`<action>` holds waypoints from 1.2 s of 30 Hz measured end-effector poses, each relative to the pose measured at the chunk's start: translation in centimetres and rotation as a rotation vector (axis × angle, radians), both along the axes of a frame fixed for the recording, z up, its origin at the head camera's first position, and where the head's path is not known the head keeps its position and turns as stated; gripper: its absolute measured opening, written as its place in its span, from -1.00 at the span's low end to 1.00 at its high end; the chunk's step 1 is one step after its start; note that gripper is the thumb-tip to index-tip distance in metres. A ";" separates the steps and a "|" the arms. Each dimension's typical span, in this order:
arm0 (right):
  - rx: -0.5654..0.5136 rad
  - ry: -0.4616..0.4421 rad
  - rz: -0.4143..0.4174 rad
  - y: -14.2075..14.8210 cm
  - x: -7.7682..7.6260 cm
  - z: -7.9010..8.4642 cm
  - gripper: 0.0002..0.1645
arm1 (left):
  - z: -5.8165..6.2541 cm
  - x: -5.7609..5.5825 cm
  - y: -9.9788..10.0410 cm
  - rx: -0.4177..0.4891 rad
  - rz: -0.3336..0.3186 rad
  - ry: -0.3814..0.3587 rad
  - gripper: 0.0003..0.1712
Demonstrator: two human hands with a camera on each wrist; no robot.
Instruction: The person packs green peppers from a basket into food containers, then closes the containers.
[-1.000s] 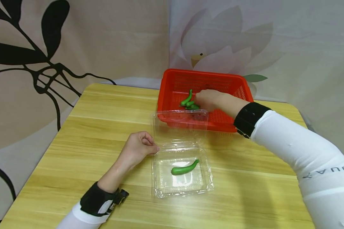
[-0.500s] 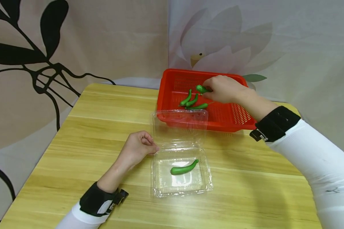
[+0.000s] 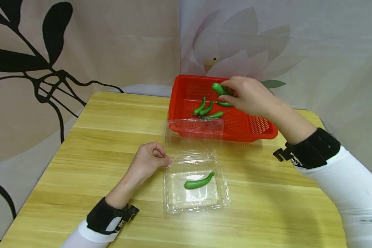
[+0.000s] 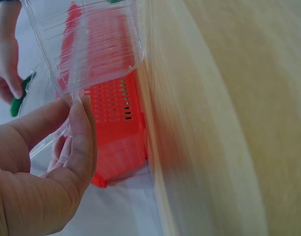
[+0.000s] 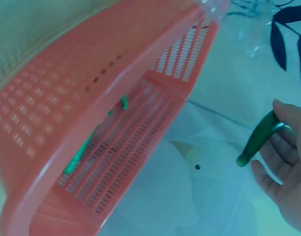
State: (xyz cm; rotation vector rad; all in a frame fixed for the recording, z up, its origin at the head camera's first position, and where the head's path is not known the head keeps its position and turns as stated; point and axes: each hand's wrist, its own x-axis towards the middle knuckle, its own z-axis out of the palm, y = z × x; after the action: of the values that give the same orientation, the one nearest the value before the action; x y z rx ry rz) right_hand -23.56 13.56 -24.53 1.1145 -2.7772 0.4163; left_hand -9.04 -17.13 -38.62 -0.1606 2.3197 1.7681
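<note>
A green chili pepper [image 3: 219, 89] is pinched in my right hand [image 3: 251, 96], held above the red basket [image 3: 266, 133]. The right wrist view shows this pepper [image 5: 260, 137] between thumb and fingers. Several more green peppers [image 3: 206, 109] lie on the basket floor. My left hand [image 3: 150, 159] pinches the left edge of an opened clear plastic clamshell box [image 3: 173, 203], near its hinge. Inside the box's near half lies one curved green pepper [image 3: 199, 182]. From the left wrist, the thumb and fingertips of that hand [image 4: 57, 152] grip the clear rim.
The box's raised lid [image 3: 193, 134] overlaps the basket's front left part. Both stand on a wooden table [image 3: 111, 124], with a patterned cloth [image 3: 136, 44] hanging behind it.
My right hand came up out of the basket with a pepper and moved slightly right. Peppers it covered now show. The left hand kept its hold on the box.
</note>
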 end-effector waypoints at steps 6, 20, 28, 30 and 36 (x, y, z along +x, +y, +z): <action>-0.117 0.113 0.082 -0.1 2.3 0.1 -0.64 | 0.1 0.0 0.2 0.006 0.007 -0.008 -0.72; -0.166 0.141 0.314 -1.0 7.5 -3.2 -0.62 | 0.1 -0.1 0.1 0.000 0.000 -0.008 -0.72; -0.092 0.062 0.420 -2.6 10.7 -6.1 -0.65 | 0.1 0.0 0.2 0.002 -0.002 0.001 -0.72; -0.057 0.029 0.454 -3.0 11.3 -6.8 -0.70 | 0.2 0.1 0.2 0.001 0.000 0.004 -0.72; 0.109 -0.100 0.485 -4.1 12.6 -8.6 -0.84 | 0.3 0.1 0.3 0.013 0.002 0.006 -0.70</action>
State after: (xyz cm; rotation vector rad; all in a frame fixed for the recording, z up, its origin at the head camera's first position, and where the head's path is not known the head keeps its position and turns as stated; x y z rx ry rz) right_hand -10.92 9.44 -33.15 1.8473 -2.6125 0.3750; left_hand -8.95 -16.83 -38.27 -0.1557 2.3132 1.7866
